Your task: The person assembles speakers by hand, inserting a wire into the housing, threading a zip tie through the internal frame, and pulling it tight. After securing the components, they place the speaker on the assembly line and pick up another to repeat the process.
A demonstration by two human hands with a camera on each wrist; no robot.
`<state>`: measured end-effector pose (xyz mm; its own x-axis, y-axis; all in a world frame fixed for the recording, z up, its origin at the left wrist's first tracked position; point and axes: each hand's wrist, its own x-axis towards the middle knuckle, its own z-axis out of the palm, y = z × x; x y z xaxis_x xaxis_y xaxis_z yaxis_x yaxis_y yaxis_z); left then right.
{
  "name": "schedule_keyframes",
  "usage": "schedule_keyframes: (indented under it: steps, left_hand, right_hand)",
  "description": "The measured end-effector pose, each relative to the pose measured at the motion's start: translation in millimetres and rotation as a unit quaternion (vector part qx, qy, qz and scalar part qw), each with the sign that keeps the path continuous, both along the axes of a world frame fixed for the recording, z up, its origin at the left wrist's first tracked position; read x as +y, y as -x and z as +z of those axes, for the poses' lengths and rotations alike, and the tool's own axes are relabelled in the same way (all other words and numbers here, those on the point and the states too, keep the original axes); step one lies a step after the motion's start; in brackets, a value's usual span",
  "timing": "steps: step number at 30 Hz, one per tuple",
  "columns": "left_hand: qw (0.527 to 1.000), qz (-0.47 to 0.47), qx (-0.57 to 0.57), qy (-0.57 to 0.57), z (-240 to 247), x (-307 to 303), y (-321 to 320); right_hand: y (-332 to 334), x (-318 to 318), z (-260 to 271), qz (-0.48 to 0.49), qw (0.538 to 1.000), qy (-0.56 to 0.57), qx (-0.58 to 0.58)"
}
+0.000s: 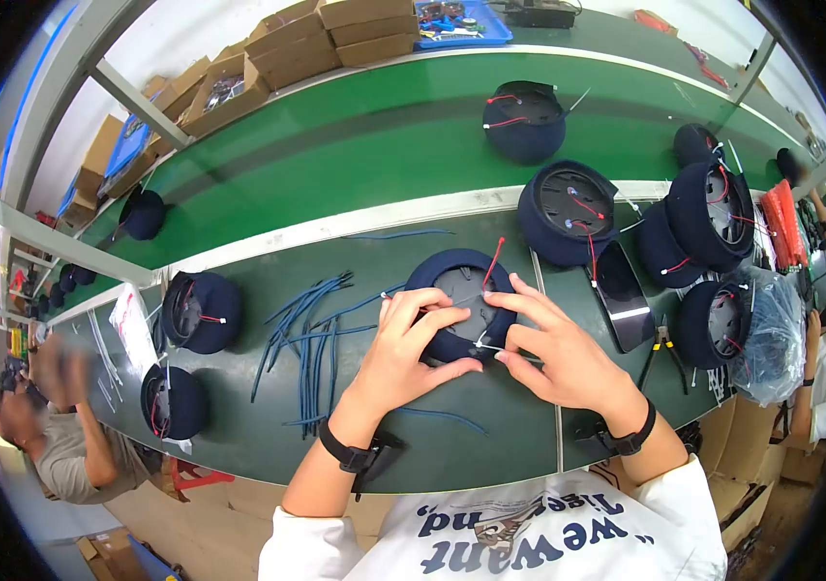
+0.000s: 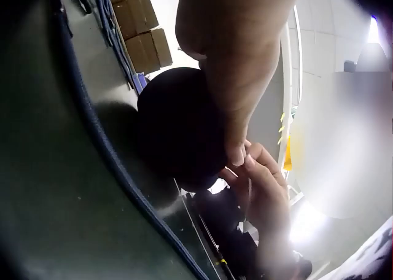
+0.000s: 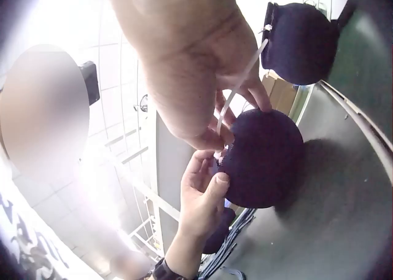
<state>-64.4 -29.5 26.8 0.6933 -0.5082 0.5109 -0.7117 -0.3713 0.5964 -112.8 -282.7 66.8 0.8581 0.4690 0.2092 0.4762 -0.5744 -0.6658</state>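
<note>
A round navy fabric-covered dome lies hollow side up on the bench in front of me. Inside it shows a dark plate, and a red wire stands up from its far rim. My left hand grips the left side, thumb along the near rim and fingers reaching over into the hollow. On the opposite side, my right hand holds the rim, fingers over it and thumb close to the near edge. A white cable tie runs out past the right fingers in the right wrist view.
Blue cords lie in a loose bundle to the left. More navy domes stand right, left and beyond. A dark phone-like slab and yellow-handled pliers lie right. Cardboard boxes line the back; another person is at left.
</note>
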Motion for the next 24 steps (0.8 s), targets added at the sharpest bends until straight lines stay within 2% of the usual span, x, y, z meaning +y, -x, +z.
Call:
schedule_keyframes:
  steps: [3, 13, 17, 20, 21, 23, 24]
  left_hand:
    - [1.0, -0.004, 0.008, 0.005, 0, 0, -1]
    - [0.986, 0.032, -0.161, -0.015, -15, -13, 6]
    - [0.992, 0.012, -0.127, -0.013, -5, -4, 7]
    - [0.992, 0.098, -0.058, 0.058, 39, 39, 10]
    - [0.987, 0.153, -0.041, 0.027, 40, 57, 0]
    - [0.967, 0.204, 0.141, -0.051, 40, 91, -16]
    - [0.967, 0.207, 0.075, -0.125, 27, 95, -23]
  right_hand:
    - [-3, 2, 1, 0.001, 1.0, 0.0, -0.007]
    - [-2, 6, 1, -0.017, 1.0, 0.01, -0.018]
    - [-2, 9, 0, -0.025, 1.0, 0.001, -0.013]
    - [-2, 8, 4, -0.028, 1.0, 0.001, -0.012]
    - [-1, 7, 5, -0.028, 1.0, 0.001, -0.01]
    - [0, 6, 0, -0.029, 0.999, -0.002, -0.019]
    - [-1, 5, -2, -0.028, 0.999, -0.003, -0.021]
